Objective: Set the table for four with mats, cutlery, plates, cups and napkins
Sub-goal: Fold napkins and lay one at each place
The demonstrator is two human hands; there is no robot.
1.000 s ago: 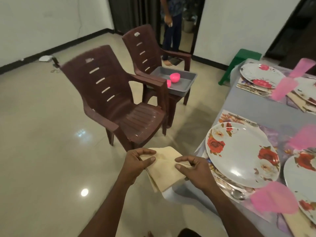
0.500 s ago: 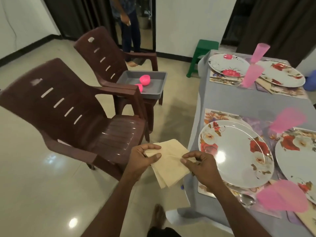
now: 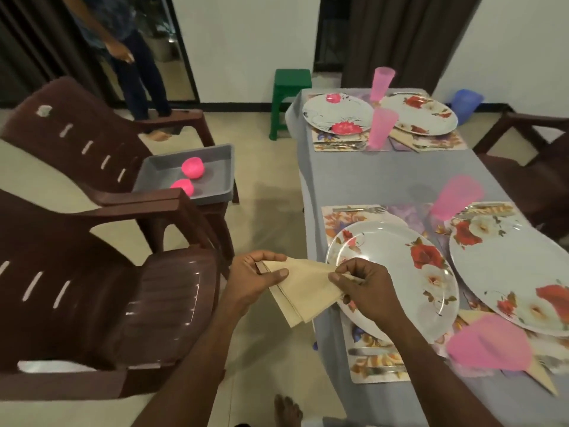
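Observation:
Folded beige napkins [image 3: 303, 289] hang just off the left edge of the grey-clothed table [image 3: 354, 177]. My left hand [image 3: 251, 277] grips their left corner and my right hand [image 3: 365, 285] pinches the right corner over a floral plate [image 3: 400, 272]. That plate rests on a floral mat [image 3: 366, 362] with a fork [image 3: 358, 208] beyond it and cutlery nearer me. A second plate [image 3: 514, 272] lies to its right. Pink cups [image 3: 489, 346] [image 3: 457, 197] stand beside them. Two more plates [image 3: 337, 116] [image 3: 421, 114] with pink cups [image 3: 380, 126] sit at the far end.
Two brown plastic chairs [image 3: 92, 288] stand left of the table; the farther one holds a grey tray [image 3: 215, 163] with two pink bowls [image 3: 192, 168]. A green stool [image 3: 291, 100] is by the far wall. A person [image 3: 132, 57] stands in the doorway. Another chair [image 3: 529, 167] is at right.
My view has swung right, bringing the whole table into sight. Both hands have carried the napkins right, towards the near plate, and my right hand is now over its rim.

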